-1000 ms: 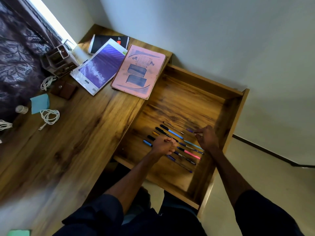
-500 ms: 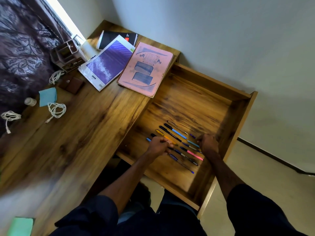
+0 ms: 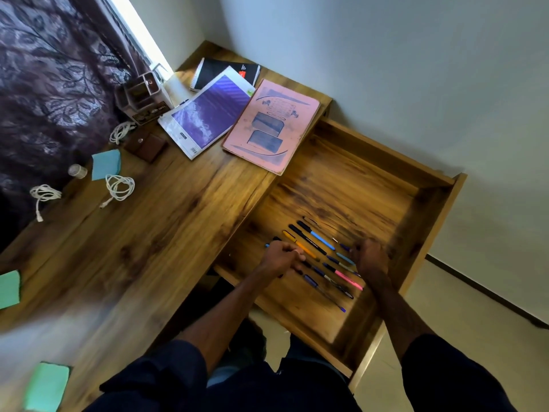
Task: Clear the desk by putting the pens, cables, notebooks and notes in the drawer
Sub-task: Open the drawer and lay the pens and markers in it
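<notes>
Reaching into the open drawer (image 3: 427,233), you've got both hands down on the row of pens (image 3: 315,237), which lie side by side on the drawer floor toward its near end. Your left hand (image 3: 282,258) sits over the pens' left ends with the fingers curled under, right by the orange pen (image 3: 303,248). Honestly can't tell if it's pinching one or just resting there. Your right hand (image 3: 370,258) is at the opposite ends, next to the pink pen (image 3: 349,280). The knuckles look bent, but it's smeared with blur, so no call on its grip either.

The rest is out on the surface (image 3: 154,233). The pink notebook (image 3: 270,126) has a corner poking over the drawer's edge. Beside it, the purple notebook (image 3: 208,114) overlaps a black spiral notebook (image 3: 219,71). Three coiled white cables (image 3: 120,187) sit over by the curtain, with the blue notes (image 3: 105,163) among them and a brown wallet (image 3: 147,145) close by. The green notes (image 3: 46,386) are down at the near edge.
</notes>
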`<move>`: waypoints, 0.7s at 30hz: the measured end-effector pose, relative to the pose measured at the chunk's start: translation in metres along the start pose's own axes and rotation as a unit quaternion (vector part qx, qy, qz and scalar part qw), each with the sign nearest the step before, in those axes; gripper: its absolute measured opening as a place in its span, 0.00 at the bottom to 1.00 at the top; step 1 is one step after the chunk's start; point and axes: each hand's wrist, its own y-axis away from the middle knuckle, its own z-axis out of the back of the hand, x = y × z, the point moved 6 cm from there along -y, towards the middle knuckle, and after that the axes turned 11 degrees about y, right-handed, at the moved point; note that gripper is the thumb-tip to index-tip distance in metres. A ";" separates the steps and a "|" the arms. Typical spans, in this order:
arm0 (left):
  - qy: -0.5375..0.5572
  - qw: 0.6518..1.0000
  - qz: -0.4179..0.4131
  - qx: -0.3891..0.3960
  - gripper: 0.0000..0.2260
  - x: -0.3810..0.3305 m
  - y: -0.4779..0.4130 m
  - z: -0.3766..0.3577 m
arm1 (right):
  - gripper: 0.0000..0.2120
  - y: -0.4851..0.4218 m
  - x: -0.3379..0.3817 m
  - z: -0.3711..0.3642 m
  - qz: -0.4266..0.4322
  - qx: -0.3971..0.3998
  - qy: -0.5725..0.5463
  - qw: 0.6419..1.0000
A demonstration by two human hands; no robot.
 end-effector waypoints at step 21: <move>-0.013 0.960 -0.171 -0.222 0.07 -0.135 -0.024 0.274 | 0.06 -0.048 0.356 0.108 0.269 -0.193 -0.127 0.935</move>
